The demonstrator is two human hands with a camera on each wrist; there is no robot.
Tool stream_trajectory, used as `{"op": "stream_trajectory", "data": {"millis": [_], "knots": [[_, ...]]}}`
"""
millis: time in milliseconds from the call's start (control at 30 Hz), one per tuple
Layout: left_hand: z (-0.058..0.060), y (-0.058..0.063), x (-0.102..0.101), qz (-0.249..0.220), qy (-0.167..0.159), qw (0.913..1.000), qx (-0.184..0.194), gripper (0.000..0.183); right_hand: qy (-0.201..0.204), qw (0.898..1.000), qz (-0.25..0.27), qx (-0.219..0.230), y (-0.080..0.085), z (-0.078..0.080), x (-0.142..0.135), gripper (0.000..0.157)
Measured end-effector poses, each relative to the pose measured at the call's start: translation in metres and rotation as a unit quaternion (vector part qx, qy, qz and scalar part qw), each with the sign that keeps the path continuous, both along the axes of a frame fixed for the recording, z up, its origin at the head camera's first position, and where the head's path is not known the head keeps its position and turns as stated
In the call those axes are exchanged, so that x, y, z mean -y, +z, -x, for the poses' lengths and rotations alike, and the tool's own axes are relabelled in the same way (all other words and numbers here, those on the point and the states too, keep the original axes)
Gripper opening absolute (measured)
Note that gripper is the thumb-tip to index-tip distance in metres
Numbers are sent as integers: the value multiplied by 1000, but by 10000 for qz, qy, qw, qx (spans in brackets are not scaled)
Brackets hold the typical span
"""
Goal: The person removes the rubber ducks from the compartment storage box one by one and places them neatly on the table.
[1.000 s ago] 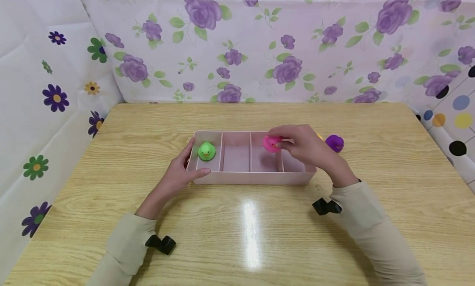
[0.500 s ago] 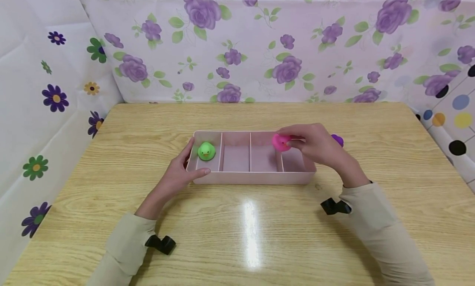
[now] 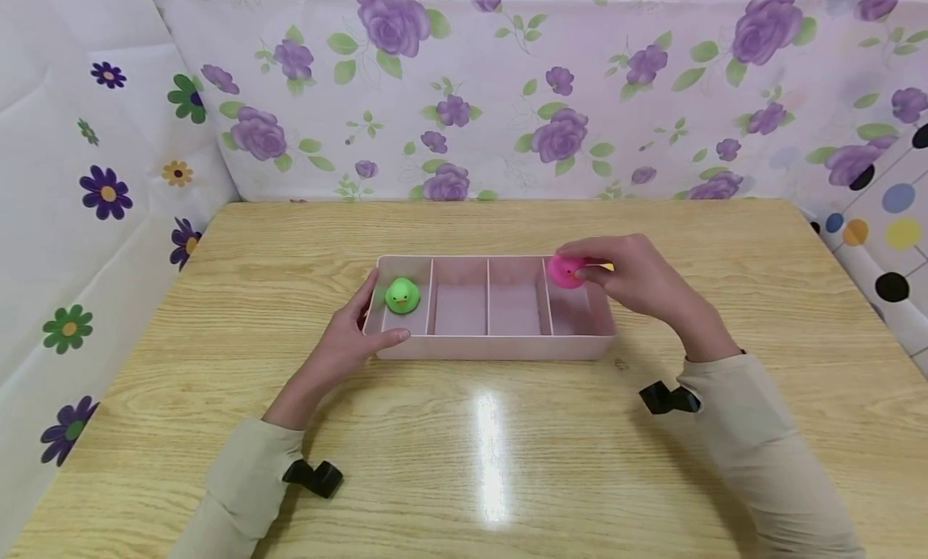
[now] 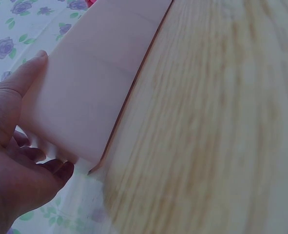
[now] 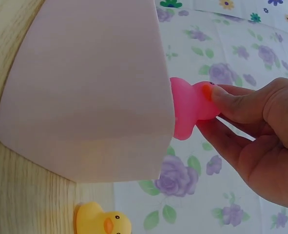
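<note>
A pink rubber duck [image 3: 566,271] is pinched between the thumb and fingers of my right hand [image 3: 638,281], over the rightmost compartment of a pale pink divided box [image 3: 493,348]. In the right wrist view the duck [image 5: 185,107] shows just above the box's rim, with the fingers round its head. My left hand [image 3: 344,333] holds the box's left end, its thumb along the front wall and its fingers round the end wall [image 4: 80,87]. A green rubber duck [image 3: 402,296] sits in the leftmost compartment.
A yellow rubber duck [image 5: 102,220] stands on the wooden table [image 3: 406,462] beyond the box's right end, mostly hidden by my right hand in the head view. A flowered sheet [image 3: 500,100] hangs behind the table's far edge.
My right hand has carried the pink duck rightward, from over the third compartment to over the rightmost one. The purple duck is now hidden behind that hand. My left hand has stayed put.
</note>
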State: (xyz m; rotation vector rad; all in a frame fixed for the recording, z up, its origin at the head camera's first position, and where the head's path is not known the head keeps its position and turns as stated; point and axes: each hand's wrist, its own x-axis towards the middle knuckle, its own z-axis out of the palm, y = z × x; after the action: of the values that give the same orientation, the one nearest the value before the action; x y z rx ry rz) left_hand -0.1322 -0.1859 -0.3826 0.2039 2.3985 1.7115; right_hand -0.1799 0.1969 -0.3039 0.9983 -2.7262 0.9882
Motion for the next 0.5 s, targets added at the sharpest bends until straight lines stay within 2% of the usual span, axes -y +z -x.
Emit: {"op": "stream_trajectory", "data": {"millis": [233, 500], "knots": [[0, -1, 0, 15, -15, 10000, 0, 100, -291, 9992, -185, 218, 7, 0, -8, 33], [0, -1, 0, 33, 2, 10000, 6, 100, -439, 9983, -344, 181, 8, 1, -19, 32]]}}
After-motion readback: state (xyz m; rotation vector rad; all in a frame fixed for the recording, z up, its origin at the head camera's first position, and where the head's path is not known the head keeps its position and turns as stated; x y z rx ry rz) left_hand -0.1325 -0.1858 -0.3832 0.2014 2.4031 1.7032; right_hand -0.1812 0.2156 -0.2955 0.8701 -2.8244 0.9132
